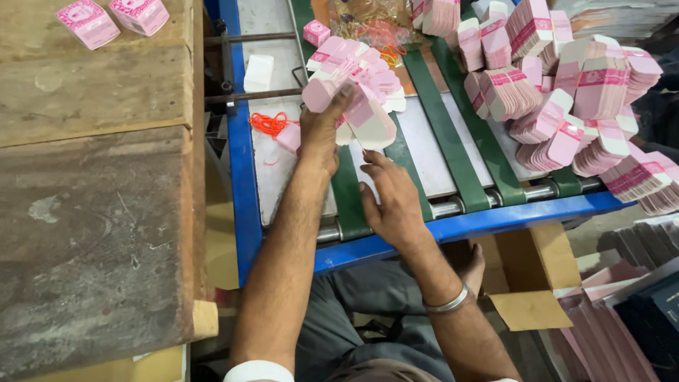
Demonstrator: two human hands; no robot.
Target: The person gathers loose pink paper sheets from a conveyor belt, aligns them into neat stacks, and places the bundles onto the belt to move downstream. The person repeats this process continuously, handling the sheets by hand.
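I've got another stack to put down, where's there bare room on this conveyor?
Bare belt lies between the right hand and the banded pink stacks, above the blue frame. The upper belt under the left hand and its fanned pink cartons is crowded.

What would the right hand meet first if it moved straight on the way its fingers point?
Probably the fanned cartons held in the left hand: the right hand points up at their lower edge, just short of it. Depth is unclear.
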